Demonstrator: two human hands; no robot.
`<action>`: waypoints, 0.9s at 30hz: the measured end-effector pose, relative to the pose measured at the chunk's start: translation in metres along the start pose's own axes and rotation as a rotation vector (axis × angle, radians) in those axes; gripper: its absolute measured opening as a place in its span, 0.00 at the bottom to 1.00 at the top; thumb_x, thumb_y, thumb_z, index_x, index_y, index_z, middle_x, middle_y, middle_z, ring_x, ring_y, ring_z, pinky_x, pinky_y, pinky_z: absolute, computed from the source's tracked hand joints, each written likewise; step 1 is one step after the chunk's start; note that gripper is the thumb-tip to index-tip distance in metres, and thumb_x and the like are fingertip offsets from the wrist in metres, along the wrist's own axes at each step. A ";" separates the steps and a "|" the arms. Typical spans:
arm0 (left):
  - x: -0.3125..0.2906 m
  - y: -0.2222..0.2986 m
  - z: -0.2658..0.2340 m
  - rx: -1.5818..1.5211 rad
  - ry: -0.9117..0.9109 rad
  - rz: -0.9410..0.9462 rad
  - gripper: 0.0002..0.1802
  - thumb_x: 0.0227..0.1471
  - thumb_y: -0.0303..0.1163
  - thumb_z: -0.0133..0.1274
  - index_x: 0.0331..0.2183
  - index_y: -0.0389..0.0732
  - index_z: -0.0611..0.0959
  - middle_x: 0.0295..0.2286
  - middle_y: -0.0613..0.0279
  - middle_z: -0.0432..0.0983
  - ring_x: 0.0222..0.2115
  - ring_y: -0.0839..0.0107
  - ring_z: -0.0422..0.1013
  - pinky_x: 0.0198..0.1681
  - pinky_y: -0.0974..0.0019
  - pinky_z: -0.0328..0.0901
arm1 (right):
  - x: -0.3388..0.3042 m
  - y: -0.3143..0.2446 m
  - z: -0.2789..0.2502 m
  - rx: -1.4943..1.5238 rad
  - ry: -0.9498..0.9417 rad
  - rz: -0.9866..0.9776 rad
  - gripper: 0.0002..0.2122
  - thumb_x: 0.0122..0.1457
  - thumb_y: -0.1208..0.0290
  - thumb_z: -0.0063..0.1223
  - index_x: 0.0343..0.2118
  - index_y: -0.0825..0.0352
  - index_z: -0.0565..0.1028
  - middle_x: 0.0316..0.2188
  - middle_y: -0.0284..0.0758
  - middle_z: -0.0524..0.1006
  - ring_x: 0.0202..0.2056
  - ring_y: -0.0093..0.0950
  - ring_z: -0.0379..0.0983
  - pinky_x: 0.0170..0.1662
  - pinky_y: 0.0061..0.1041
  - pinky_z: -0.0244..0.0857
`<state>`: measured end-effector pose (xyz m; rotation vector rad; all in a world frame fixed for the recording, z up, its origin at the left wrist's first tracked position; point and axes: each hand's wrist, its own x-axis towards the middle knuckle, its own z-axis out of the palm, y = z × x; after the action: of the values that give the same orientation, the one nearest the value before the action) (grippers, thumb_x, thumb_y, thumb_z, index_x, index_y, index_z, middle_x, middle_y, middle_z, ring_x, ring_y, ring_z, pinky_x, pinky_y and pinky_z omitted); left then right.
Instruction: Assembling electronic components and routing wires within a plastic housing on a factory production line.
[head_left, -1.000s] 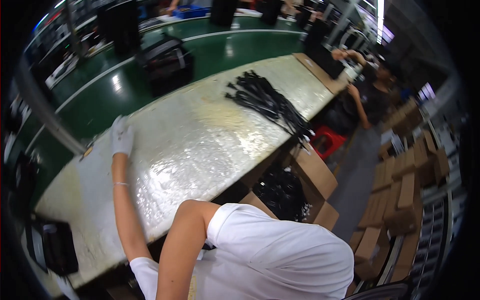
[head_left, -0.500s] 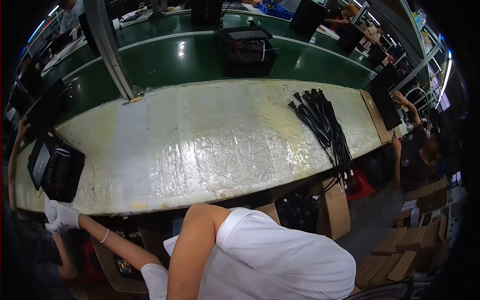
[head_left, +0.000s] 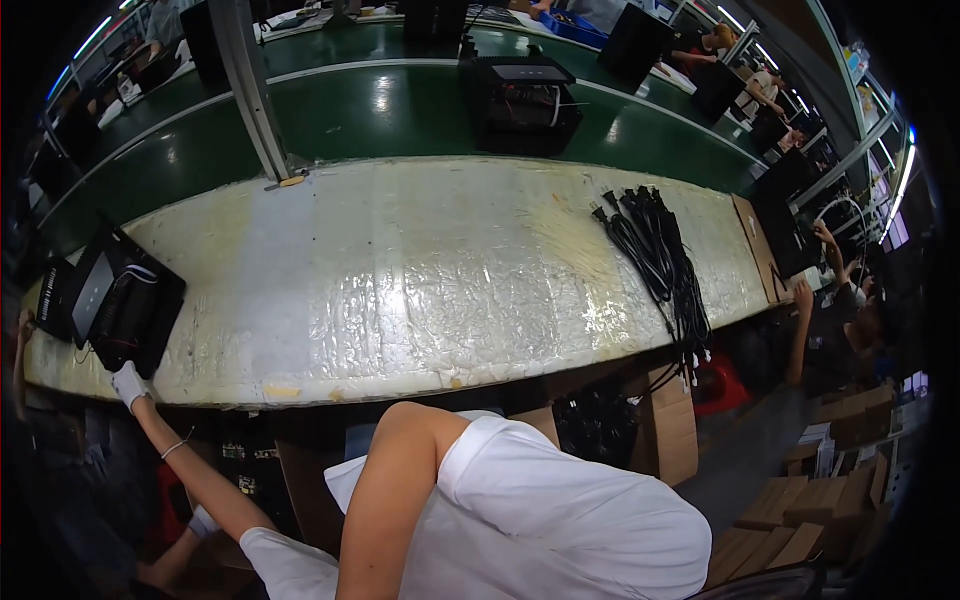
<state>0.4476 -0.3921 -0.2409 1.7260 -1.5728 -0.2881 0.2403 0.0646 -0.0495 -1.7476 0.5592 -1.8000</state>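
My left hand (head_left: 130,384), in a white glove, reaches far left. Its fingers are closed at the lower corner of a black box-shaped device case (head_left: 137,310) with an open side and some wires showing. The case stands tilted on the pale worktable (head_left: 400,290). Part of my fingers is hidden against the case. Bent at the elbow, my right arm (head_left: 392,490) runs down out of the picture, and its hand is not in view. A second black case (head_left: 52,300) touches the first at its left, with a co-worker's hand (head_left: 25,325) beside it.
A bundle of black power cords (head_left: 655,250) lies at the table's right. Behind the table, a green conveyor (head_left: 380,110) carries another open black case (head_left: 525,105). A metal post (head_left: 250,100) rises at the back edge. Cardboard boxes (head_left: 668,425) stand below.
My left hand has moved up onto the case's lower corner. Another person's gloved hand, close to mine before, is now lower down. The second black case has come beside the first.
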 end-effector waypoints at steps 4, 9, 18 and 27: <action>-0.072 -0.009 -0.055 -0.132 -0.119 -0.162 0.18 0.42 0.29 0.49 0.33 0.24 0.79 0.30 0.44 0.78 0.31 0.55 0.72 0.36 0.52 0.64 | -0.024 -0.034 0.027 0.053 -0.153 -0.005 0.11 0.58 0.67 0.54 0.37 0.69 0.69 0.38 0.44 0.70 0.38 0.39 0.67 0.46 0.37 0.62; -0.245 0.097 -0.091 -0.332 -0.135 -0.019 0.30 0.46 0.28 0.50 0.52 0.25 0.70 0.47 0.46 0.73 0.45 0.56 0.70 0.51 0.60 0.63 | -0.003 -0.074 -0.061 0.045 -0.255 -0.026 0.12 0.56 0.67 0.57 0.36 0.68 0.68 0.39 0.46 0.69 0.39 0.44 0.66 0.47 0.40 0.61; -0.428 0.234 -0.126 -0.622 -0.500 -0.124 0.37 0.53 0.23 0.45 0.63 0.35 0.54 0.33 0.58 0.71 0.27 0.76 0.67 0.33 0.71 0.68 | -0.118 -0.089 -0.226 -0.659 0.155 0.652 0.50 0.48 0.62 0.67 0.66 0.74 0.43 0.66 0.51 0.45 0.66 0.44 0.47 0.66 0.40 0.45; -0.387 0.305 -0.030 0.041 -0.742 0.751 0.35 0.52 0.24 0.47 0.61 0.31 0.58 0.60 0.38 0.54 0.57 0.43 0.60 0.60 0.57 0.58 | -0.145 -0.061 -0.266 -0.760 0.625 0.410 0.45 0.61 0.40 0.40 0.63 0.81 0.45 0.64 0.51 0.51 0.66 0.41 0.46 0.66 0.36 0.39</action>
<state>0.1562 -0.0062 -0.1435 0.9570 -2.6398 -0.5418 -0.0325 0.1816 -0.1362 -1.2680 1.9039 -1.9264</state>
